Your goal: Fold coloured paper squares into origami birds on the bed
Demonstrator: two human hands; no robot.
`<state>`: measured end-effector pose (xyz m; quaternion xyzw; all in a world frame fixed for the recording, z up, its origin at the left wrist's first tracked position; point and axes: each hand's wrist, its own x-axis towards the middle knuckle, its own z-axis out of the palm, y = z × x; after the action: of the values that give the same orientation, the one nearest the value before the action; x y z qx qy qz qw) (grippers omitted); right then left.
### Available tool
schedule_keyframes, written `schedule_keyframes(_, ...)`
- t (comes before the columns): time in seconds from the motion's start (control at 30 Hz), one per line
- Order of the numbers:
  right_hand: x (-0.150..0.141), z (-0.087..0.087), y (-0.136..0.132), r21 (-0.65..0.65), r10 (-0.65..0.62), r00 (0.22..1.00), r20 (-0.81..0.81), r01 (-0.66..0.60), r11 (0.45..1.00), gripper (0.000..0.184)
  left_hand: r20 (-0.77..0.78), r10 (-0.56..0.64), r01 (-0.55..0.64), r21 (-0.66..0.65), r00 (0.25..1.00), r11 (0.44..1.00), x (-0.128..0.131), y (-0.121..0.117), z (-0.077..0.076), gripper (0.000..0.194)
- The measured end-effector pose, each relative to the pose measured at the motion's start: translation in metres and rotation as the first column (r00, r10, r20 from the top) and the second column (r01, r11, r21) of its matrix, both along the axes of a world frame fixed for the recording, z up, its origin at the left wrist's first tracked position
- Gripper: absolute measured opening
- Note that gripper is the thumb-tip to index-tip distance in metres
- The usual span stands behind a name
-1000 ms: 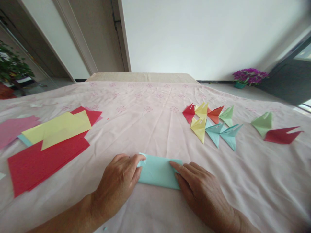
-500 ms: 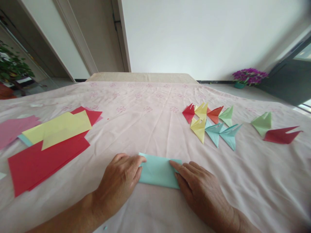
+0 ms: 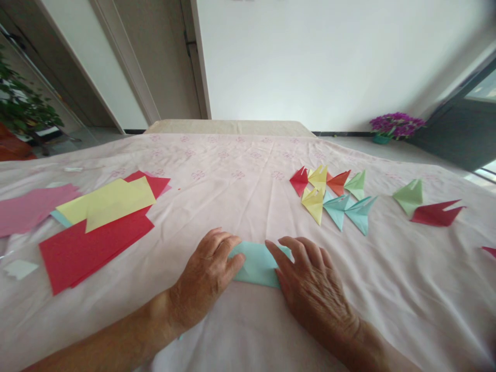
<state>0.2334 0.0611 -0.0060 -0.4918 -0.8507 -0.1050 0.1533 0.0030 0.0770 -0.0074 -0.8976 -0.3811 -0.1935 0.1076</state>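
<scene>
A light blue folded sheet of paper [image 3: 258, 263] lies on the cloth in front of me, its long side running left to right. My left hand [image 3: 213, 271] holds down its left end, thumb and forefinger on the top face. At the right end, my right hand [image 3: 313, 276] keeps hold of the paper, with the forefinger near the far edge and the thumb by the near edge. Both hands cover the paper's ends. Beyond my right hand stand folded paper shapes with pointed tips, among them a yellow one [image 3: 313, 204] and a light blue one [image 3: 361, 213].
Loose red sheets [image 3: 96, 248], a yellow sheet [image 3: 106, 201] and pink sheets [image 3: 34, 206] lie on the left. Further right are a green folded shape [image 3: 409, 196] and a dark red one [image 3: 437, 213]. A pale pink tablecloth [image 3: 217, 201] covers the table.
My left hand has slid right and farther over the paper. My right hand's fingers have spread and lifted somewhat. The whole view has shifted slightly.
</scene>
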Motion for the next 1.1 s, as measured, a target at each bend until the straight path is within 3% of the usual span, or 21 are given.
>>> schedule_keyframes(0.07, -0.003, -0.001, 0.000, 0.038, 0.071, 0.997, 0.016, -0.071, 0.997, 0.046, -0.028, -0.047, 0.045, -0.068, 0.999, 0.997, -0.001, 0.000, -0.001, 0.013)
schedule_keyframes(0.23, -0.006, 0.007, 0.005, -0.168, 0.363, 0.925, 0.113, -0.342, 0.924, 0.036, -0.110, -0.049, 0.033, -0.142, 0.993, 0.989, -0.003, -0.007, -0.002, 0.015)
schedule_keyframes(0.4, 0.003, 0.016, 0.000, -0.163, 0.446, 0.873, 0.198, -0.419, 0.893, 0.041, -0.143, -0.079, 0.060, -0.133, 0.987, 0.989, -0.010, -0.024, 0.005, 0.032)
schedule_keyframes(0.73, 0.003, 0.026, -0.022, -0.216, 0.395, 0.903, 0.170, -0.357, 0.909, 0.063, -0.327, -0.061, 0.054, -0.031, 0.943, 0.998, -0.015, -0.043, -0.001, 0.048)
schedule_keyframes(0.9, 0.002, 0.026, -0.022, -0.262, 0.368, 0.916, 0.159, -0.320, 0.911, 0.073, -0.306, -0.074, 0.062, -0.048, 0.949, 0.997, -0.018, -0.044, 0.000, 0.049)
schedule_keyframes(1.1, 0.008, 0.032, -0.028, -0.307, 0.373, 0.919, 0.129, -0.321, 0.896, 0.070, -0.303, -0.087, 0.061, -0.095, 0.949, 0.994, -0.027, -0.044, 0.003, 0.048)
